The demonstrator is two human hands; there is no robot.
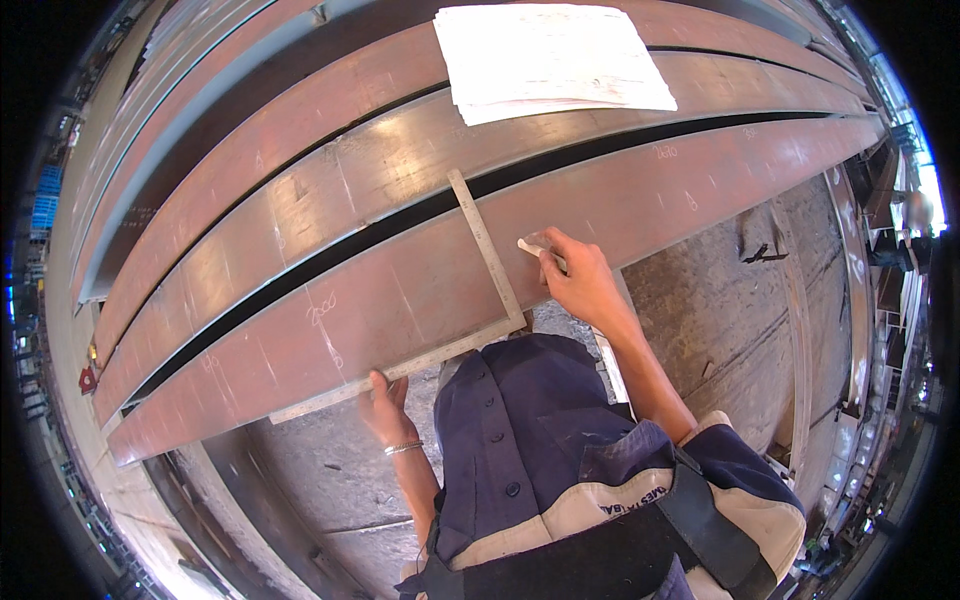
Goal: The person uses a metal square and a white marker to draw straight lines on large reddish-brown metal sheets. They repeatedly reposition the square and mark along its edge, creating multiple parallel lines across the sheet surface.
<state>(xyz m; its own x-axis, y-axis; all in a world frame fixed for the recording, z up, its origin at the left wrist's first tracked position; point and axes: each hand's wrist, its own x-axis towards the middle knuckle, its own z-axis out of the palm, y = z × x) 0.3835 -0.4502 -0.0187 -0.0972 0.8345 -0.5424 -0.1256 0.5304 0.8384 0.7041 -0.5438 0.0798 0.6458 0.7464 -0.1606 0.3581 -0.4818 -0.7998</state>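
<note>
A steel framing square (487, 245) lies on the nearest reddish steel beam (620, 210). One leg crosses the beam's face; the other runs along its near edge. My left hand (388, 410) grips that edge leg toward its left end, thumb on top and fingers partly hidden beneath. Just right of the crossing leg, my right hand (572, 268) pinches a white piece of chalk (528, 246), held close to the beam face. Whether the chalk touches the steel I cannot tell. Chalk lines and handwritten marks are scattered along the beam.
More long steel beams (370, 165) lie side by side beyond, with dark gaps between. A stack of white paper sheets (555, 60) rests on them. Under the near beam shows a grey floor (720, 300). Metal bars (850, 290) stand at the right, with a person farther off.
</note>
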